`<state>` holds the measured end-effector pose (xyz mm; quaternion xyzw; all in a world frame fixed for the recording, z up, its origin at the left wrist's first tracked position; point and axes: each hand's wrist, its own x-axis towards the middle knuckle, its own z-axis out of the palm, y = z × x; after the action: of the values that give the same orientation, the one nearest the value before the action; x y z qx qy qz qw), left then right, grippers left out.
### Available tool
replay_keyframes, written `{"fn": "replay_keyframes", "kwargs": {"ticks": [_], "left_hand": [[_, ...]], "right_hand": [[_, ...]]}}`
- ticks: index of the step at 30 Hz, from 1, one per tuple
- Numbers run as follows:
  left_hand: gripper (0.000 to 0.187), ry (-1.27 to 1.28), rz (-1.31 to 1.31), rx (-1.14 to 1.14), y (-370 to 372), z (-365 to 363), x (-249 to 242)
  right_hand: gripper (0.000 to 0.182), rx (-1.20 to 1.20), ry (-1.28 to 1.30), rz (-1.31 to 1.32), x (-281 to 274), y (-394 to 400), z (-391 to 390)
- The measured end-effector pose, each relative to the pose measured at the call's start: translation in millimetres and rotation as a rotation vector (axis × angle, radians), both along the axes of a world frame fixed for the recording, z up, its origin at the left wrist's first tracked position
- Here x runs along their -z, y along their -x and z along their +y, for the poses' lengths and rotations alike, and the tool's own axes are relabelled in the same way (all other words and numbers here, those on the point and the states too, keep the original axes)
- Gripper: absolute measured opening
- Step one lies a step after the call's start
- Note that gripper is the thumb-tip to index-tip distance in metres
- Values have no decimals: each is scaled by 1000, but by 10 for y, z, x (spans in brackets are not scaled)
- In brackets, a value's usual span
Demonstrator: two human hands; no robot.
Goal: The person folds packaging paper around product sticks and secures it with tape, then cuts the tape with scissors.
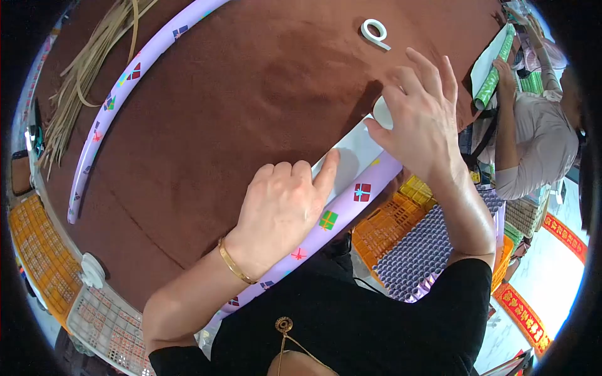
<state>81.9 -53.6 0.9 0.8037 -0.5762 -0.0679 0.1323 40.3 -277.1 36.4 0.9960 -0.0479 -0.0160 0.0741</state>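
Note:
A long purple roll of wrapping paper (pixel 328 219), printed with small gift boxes, lies slantwise in front of my body. Along its far side shows a white strip of the paper's underside (pixel 356 150). My left hand (pixel 279 200), with a gold bracelet at the wrist, holds the roll: its index finger presses the white strip and the other fingers are curled. My right hand (pixel 423 116) is over the roll's far end. Its thumb and index finger are around a white round piece (pixel 382 113) that looks like a tape roll; the other fingers are raised and spread.
On the brown table cover (pixel 219 119) are another purple roll (pixel 119 88), a bundle of tan strips (pixel 94 69) and a white tape roll (pixel 375 31). Baskets (pixel 44 250) line the left edge. At right, a co-worker (pixel 533 131) handles a green roll (pixel 495 69) near a crate of rolls (pixel 417 244).

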Motion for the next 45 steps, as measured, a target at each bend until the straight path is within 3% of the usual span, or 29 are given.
{"fn": "replay_keyframes", "kwargs": {"ticks": [4,7,9,12,16,20,23,25,28,30,35,38,40,43,45], "left_hand": [[54,-56,-24,-10,54,64,-75],[58,61,43,-60,244,195,-275],[64,6,236,-45,413,303,-409],[65,20,77,-82,651,403,-228],[63,-7,53,-122,714,610,-196],[64,-46,14,-150,792,962,-253],[61,-68,-13,-174,852,1190,-272],[58,-77,-40,-184,883,1236,-297],[64,32,69,-252,884,1130,-332],[71,178,78,-260,871,937,-267],[62,348,-36,-205,765,126,-319],[57,372,-84,-167,758,-321,-327],[52,347,-175,-212,735,-531,-172],[41,281,-161,-236,673,-659,27],[30,257,-146,-259,633,-686,77]], "right_hand": [[39,-18,4,-31,10,-21,5],[38,-15,20,-35,12,-10,-1],[38,6,28,-24,8,1,10],[41,18,85,-16,5,31,19],[44,45,76,9,-54,74,110],[47,-26,-7,-82,33,242,206],[36,-154,-253,-243,37,296,215],[34,-113,-314,-285,29,164,11],[28,-40,-426,-395,-34,-34,-240],[34,-47,-327,-416,275,-352,-639],[40,-10,-176,-392,728,-868,-1068],[35,26,-127,-287,659,-981,-1066],[34,123,-86,-83,383,-1020,-924],[33,109,-152,-249,407,-1155,-927],[35,108,-124,-137,376,-1183,-911]]}}
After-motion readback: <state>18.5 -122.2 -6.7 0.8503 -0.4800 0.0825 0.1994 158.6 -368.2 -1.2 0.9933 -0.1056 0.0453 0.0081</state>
